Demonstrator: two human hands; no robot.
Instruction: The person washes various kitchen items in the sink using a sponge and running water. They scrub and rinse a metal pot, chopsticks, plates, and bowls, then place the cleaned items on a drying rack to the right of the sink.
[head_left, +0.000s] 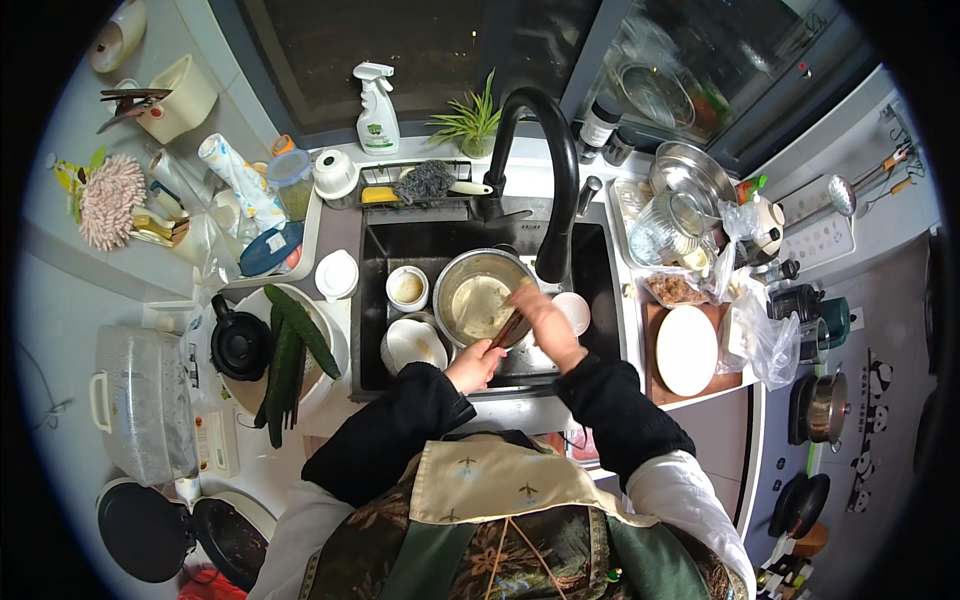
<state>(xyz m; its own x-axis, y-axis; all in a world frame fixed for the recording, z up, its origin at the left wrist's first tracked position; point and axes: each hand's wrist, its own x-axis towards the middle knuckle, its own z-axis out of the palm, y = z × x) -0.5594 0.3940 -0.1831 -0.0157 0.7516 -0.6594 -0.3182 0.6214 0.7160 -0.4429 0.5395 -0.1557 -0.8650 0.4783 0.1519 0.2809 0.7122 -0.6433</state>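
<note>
My left hand (474, 367) grips the lower end of dark reddish chopsticks (508, 330) at the front rim of a metal pot (447, 296). The chopsticks slant up to the right across the pot's rim. My right hand (546, 324) is blurred by motion above the pot's right side, against or just over their upper part; its grip is unclear. Cloudy liquid lies in the pot. Around it in the black sink (600, 330) are a small white cup (407, 289) with residue, a white bowl (411, 343) and a pale round lid or dish (572, 313).
A black faucet (566, 150) arches over the sink's right half. At left, cucumbers (289, 367) and a black lidded vessel (240, 341) rest in a white basin (330, 337). A white oval plate (686, 350) lies on a brown board (660, 386) at right, near bagged food (675, 289).
</note>
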